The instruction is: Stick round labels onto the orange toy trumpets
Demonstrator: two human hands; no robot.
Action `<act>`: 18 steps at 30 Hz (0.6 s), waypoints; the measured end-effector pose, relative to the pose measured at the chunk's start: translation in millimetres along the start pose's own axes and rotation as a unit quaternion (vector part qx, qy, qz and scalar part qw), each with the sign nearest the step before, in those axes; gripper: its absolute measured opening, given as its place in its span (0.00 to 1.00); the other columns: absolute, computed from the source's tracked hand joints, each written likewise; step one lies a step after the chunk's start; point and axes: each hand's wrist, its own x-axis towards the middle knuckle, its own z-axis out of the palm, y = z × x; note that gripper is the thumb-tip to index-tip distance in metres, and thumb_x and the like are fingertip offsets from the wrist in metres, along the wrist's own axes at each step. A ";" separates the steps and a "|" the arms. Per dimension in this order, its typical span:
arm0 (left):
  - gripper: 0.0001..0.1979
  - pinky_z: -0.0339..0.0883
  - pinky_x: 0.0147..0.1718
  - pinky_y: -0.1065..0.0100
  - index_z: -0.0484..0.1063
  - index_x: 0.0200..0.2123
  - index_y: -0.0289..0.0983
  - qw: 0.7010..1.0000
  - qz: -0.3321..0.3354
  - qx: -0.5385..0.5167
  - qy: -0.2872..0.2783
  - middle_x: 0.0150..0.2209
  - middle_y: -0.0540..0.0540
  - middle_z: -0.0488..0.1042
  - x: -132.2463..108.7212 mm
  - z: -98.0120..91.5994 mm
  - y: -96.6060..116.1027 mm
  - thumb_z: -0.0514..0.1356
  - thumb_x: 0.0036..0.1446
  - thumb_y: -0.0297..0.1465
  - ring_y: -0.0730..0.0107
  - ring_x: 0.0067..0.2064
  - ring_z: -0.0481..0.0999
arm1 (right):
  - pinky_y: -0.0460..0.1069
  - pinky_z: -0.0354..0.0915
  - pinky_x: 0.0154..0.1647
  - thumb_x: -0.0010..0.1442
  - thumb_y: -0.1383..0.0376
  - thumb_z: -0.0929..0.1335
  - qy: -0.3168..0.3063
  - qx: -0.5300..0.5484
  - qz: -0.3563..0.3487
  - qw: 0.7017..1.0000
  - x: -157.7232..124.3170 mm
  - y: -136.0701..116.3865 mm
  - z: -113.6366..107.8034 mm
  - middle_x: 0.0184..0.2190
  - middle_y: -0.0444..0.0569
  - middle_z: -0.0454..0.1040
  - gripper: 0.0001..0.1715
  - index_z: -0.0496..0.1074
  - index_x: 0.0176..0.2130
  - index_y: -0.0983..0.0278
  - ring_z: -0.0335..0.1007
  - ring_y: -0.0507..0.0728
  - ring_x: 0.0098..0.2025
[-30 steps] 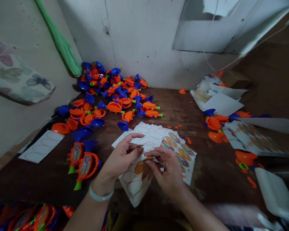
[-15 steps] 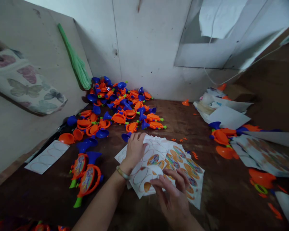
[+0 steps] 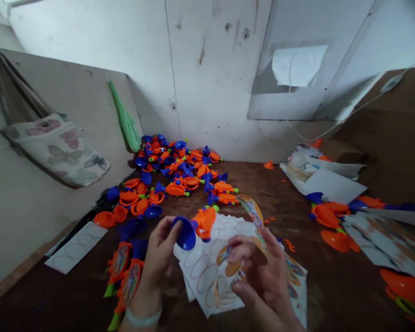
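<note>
My left hand (image 3: 157, 258) grips a toy trumpet (image 3: 204, 225) by its blue bell; the orange body points right, above the paper. Several oval picture stickers are on the fingers of my right hand (image 3: 268, 269), and one long sticker (image 3: 252, 211) stands up from a fingertip. Whether they are pinched or only cling to the skin is hard to see. Beneath both hands lies a fanned stack of sticker sheets (image 3: 197, 269), mostly bare oval outlines at the left, with printed ovals at the right. Beside my left wrist rest two trumpets with stickered bodies (image 3: 120, 260).
A heap of orange and blue trumpets (image 3: 173, 161) fills the table's back left. An empty sticker backing (image 3: 76, 246) lies at the left edge. More sheets (image 3: 383, 240), loose orange parts (image 3: 340, 240) and papers (image 3: 334, 184) are at the right. A butterfly bag (image 3: 65, 152) hangs left.
My left hand has left the sheets and now holds a trumpet. The right hand has lifted off the sheet with stickers on its fingers. The view has tilted upward.
</note>
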 end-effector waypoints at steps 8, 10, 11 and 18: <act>0.46 0.81 0.55 0.42 0.72 0.70 0.52 0.944 -0.086 -0.295 -0.118 0.66 0.36 0.79 -107.6 49.5 4.3 0.54 0.61 0.73 0.38 0.64 0.82 | 0.64 0.84 0.51 0.76 0.44 0.66 -0.014 0.153 0.071 0.986 25.5 -24.3 28.5 0.38 0.46 0.76 0.46 0.41 0.81 0.37 0.83 0.63 0.44; 0.48 0.79 0.60 0.43 0.65 0.76 0.51 0.943 -0.105 -0.291 -0.121 0.65 0.35 0.79 -110.8 54.1 5.1 0.67 0.60 0.65 0.39 0.65 0.81 | 0.61 0.84 0.46 0.75 0.46 0.69 -0.011 0.195 0.110 0.975 25.3 -22.6 33.1 0.39 0.45 0.75 0.47 0.45 0.81 0.38 0.81 0.60 0.39; 0.49 0.78 0.62 0.45 0.62 0.77 0.51 0.942 -0.112 -0.296 -0.114 0.66 0.35 0.79 -110.7 55.1 5.2 0.72 0.59 0.58 0.41 0.66 0.81 | 0.58 0.84 0.43 0.73 0.48 0.72 -0.009 0.217 0.126 0.968 24.7 -21.7 34.7 0.39 0.44 0.75 0.48 0.47 0.80 0.39 0.80 0.59 0.37; 0.41 0.75 0.67 0.48 0.67 0.71 0.52 0.927 -0.029 -0.374 -0.021 0.77 0.37 0.68 -107.2 55.4 1.5 0.78 0.58 0.32 0.42 0.73 0.75 | 0.46 0.79 0.40 0.66 0.71 0.78 0.150 0.147 0.186 0.960 19.5 -25.1 30.4 0.43 0.39 0.75 0.48 0.58 0.72 0.40 0.78 0.52 0.40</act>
